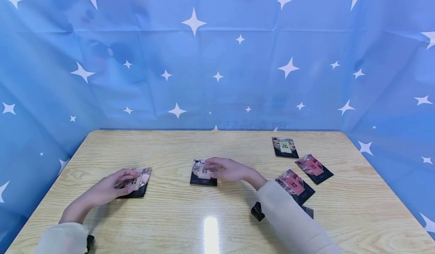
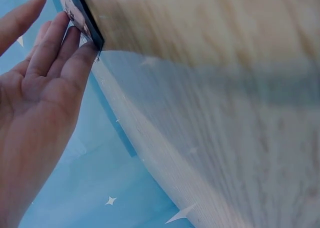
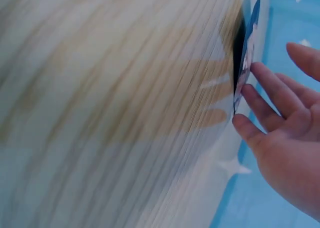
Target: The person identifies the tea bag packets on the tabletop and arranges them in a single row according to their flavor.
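Observation:
On the left of the table my left hand [image 1: 108, 188] rests its fingertips on a flat packet [image 1: 145, 176] with a dark lower band and a pale pink label. The left wrist view shows the fingers nearly straight against the edge of that packet [image 2: 82, 15]. Near the table's middle my right hand [image 1: 232, 170] touches the right side of a similar flat packet [image 1: 198, 176]. In the right wrist view its loosely extended fingertips meet the face of this packet [image 3: 246, 58], thumb held apart. Printing on both packets is too small to read.
On the right lie a packet with a cream label [image 1: 284, 147], one with a red label [image 1: 314, 168], and another red-labelled packet [image 1: 295, 186]. The right sleeve [image 1: 289, 220] partly covers a dark item [image 1: 308, 211]. A starry blue cloth [image 1: 217, 57] hangs behind the wooden table [image 1: 170, 216].

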Demonstrator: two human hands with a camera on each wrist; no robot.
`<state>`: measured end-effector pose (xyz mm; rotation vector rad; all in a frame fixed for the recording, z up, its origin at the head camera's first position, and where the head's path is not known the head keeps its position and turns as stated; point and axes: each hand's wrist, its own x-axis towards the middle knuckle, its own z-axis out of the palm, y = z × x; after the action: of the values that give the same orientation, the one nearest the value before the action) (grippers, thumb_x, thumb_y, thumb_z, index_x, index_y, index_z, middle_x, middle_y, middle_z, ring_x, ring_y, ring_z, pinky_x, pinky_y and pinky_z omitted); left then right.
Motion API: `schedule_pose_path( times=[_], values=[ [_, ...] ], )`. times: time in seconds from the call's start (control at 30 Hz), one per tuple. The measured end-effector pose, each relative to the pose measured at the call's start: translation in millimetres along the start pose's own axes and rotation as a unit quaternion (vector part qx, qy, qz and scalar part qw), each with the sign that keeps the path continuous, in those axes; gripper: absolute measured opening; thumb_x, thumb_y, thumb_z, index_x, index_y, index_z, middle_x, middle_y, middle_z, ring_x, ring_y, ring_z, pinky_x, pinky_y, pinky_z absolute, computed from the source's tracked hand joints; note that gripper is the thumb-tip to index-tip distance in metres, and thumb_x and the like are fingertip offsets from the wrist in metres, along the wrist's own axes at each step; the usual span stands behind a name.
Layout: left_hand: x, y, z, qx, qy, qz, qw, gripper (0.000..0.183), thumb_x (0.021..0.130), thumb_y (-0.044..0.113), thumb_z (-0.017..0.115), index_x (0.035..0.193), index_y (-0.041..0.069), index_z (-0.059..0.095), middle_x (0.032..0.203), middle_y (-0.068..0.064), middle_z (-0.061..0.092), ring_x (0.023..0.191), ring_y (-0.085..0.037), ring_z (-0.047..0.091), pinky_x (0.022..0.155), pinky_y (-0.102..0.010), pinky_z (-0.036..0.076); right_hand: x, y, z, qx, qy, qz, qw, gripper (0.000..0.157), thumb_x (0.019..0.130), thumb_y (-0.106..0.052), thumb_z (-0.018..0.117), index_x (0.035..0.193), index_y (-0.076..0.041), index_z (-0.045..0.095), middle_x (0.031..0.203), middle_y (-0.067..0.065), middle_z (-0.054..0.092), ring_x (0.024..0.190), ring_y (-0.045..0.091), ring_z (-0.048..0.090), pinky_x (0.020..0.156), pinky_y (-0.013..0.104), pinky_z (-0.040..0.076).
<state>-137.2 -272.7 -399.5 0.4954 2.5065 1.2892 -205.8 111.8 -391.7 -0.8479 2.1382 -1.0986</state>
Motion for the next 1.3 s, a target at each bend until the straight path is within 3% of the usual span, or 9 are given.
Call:
schedule_pose_path(
  times=[0.3,0.73,1.3],
  values=[
    [-0.1,-0.5,-0.7,-0.008,-0.004,0.001,1.0,0.038,0.091,0.011,0.056,0.124,-0.004,0.044,0.131,-0.029,0.042,0.12,-0.047,0.037,0.087,-0.049,0.041,17,-17,19.2,-0.002,-0.015,0.005,1.0,0.052,0.096,-0.01,0.047,0.142,0.0,0.026,0.138,0.012,0.042,0.127,0.025,0.037,0.101,0.037,0.033],
    [0.7,-2.6,-0.2,-0.002,0.004,-0.001,1.0,0.036,0.091,0.012,0.056,0.123,-0.002,0.046,0.131,-0.029,0.042,0.12,-0.046,0.037,0.087,-0.051,0.041,42,-41,46.2,-0.058,-0.028,0.004,0.998,0.053,0.095,-0.012,0.049,0.142,-0.004,0.028,0.138,0.007,0.043,0.126,0.02,0.039,0.1,0.027,0.033],
    [1.3,-3.1,0.1,-0.003,0.003,-0.003,1.0,0.036,0.091,0.01,0.056,0.123,-0.002,0.045,0.131,-0.028,0.043,0.12,-0.046,0.037,0.089,-0.056,0.038,58,-56,60.3,-0.101,-0.04,0.003,0.994,0.053,0.095,-0.017,0.05,0.143,-0.007,0.029,0.138,0.004,0.044,0.125,0.015,0.04,0.1,0.026,0.032]
  ],
)
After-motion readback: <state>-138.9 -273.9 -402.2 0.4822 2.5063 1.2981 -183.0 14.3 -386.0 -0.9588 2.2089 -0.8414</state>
